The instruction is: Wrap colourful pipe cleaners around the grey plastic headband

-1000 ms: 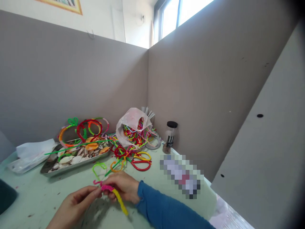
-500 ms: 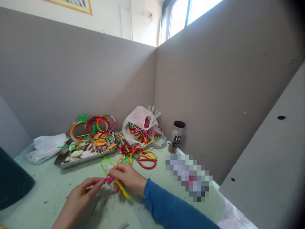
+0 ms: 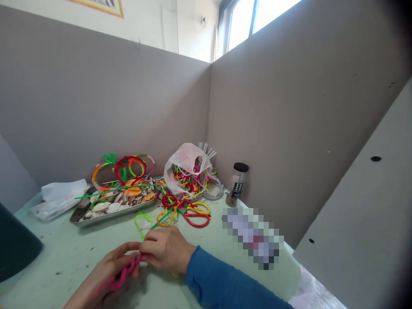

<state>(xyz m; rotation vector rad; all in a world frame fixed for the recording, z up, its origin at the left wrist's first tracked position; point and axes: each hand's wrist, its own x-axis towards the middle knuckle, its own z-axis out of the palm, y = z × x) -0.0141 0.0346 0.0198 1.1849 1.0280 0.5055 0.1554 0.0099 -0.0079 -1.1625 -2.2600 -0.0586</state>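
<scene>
My left hand [image 3: 111, 268] is closed in a pinch on a pink pipe cleaner [image 3: 120, 281], whose wavy length hangs over the fingers toward the lower left. Against its fingertips, my right hand [image 3: 169, 249] pinches the same piece, knuckles up. A bent light-green pipe cleaner [image 3: 137, 222] sticks out above the fingers, and a bit of yellow shows under my right hand. How the colours join is hidden by the fingers. Just beyond lie an orange pipe cleaner [image 3: 164, 219] bent in a curve and scissors with red and yellow handles [image 3: 197, 221].
A metal tray [image 3: 112, 217] of shells stands at the back left, with colourful pipe-cleaner rings [image 3: 130, 159] above it. Beside it, a plastic bag [image 3: 186, 152] spills pipe cleaners. A black-lidded jar [image 3: 237, 184] stands right, near a blurred-out item [image 3: 251, 236]. A dark object [image 3: 16, 244] is at far left.
My hands have come closer together and turned. The pink pipe cleaner now trails over my left hand, and the yellow piece is mostly hidden below my right hand.
</scene>
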